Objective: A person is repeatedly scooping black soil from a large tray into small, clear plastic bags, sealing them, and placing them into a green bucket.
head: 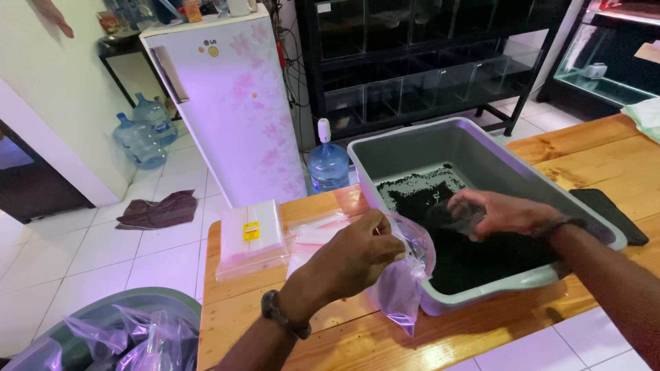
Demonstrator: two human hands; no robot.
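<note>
- At the near edge of the wooden table (pixel 584 144), the left hand (pixel 357 257) pinched the rim of a clear plastic bag (pixel 405 275) between thumb and curled fingers, holding its mouth open against the near wall of the grey plastic tub (pixel 495 154).
- The bag hung down the outside of the tub, its lower part dangling past the table edge; a slackened pinch could have let the mouth fold shut or the whole bag slide to the tiled floor (pixel 82 254).
- The right hand (pixel 498 213) sat inside the tub, fingers cupped narrowly around what looked like a small clear scoop or cup, just above the dark granular material (pixel 474 257). Whether it held any grains I could not tell.
- The grains looked fine and loose, so a tilted scoop or a mouth held too narrow would probably have scattered them over the tub rim and onto the table.
- The bag film seemed thin; a heavy load held only at one point of the rim might have stretched or torn it.
- A stack of flat clear bags (pixel 251 237) lay just beside the left forearm, with more loose ones nearby; a stray elbow could have pushed them off the edge.
- A dark flat slab, likely a phone (pixel 612 214), lay near the right forearm, exposed to a knock or to spilled grains.
</note>
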